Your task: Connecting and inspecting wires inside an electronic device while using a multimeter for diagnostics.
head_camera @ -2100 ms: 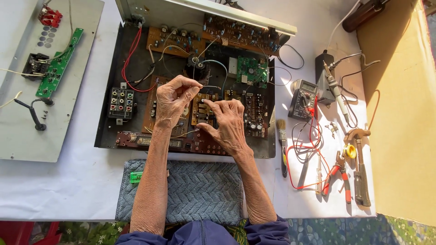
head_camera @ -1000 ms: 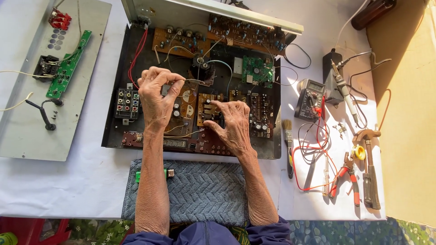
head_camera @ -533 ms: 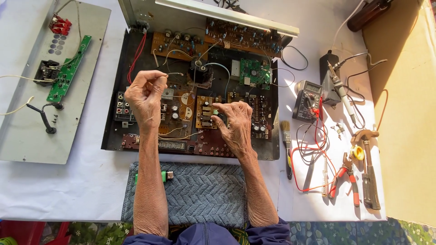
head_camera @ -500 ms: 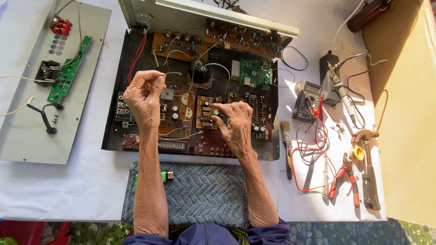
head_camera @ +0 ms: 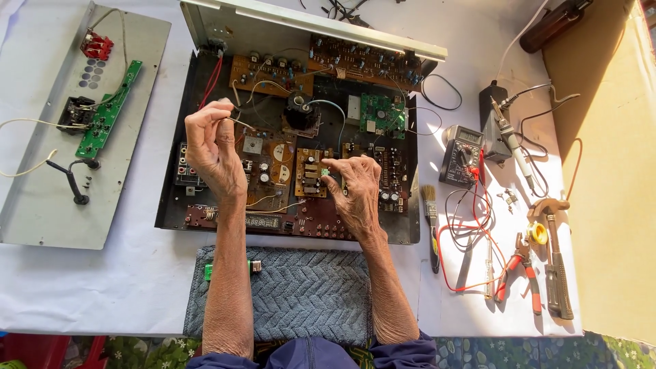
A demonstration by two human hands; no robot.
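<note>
An opened amplifier chassis [head_camera: 205,205] is laid flat on the white-covered table [head_camera: 102,287], its lid tipped back so that the circuit boards inside are exposed to the daylight. The left hand [head_camera: 213,152] is raised above the boards with the fingers curled shut, and a thin wire [head_camera: 242,123] is pinched between thumb and forefinger, seemingly lifted clear so that the parts beneath can be reached; which board it runs to cannot be made out. The right hand [head_camera: 357,191] is rested lower, its fingertips pressed onto the small brown board [head_camera: 309,171] near the middle, gripping nothing that can be seen. A grey towel [head_camera: 307,294] is spread under the forearms at the table edge. To the right, within easy reach, a multimeter [head_camera: 461,154], a brush [head_camera: 430,212], red-handled pliers [head_camera: 519,273] and a hammer [head_camera: 555,260] are lined up, while the detached front panel [head_camera: 41,205] is set aside at the left
</note>
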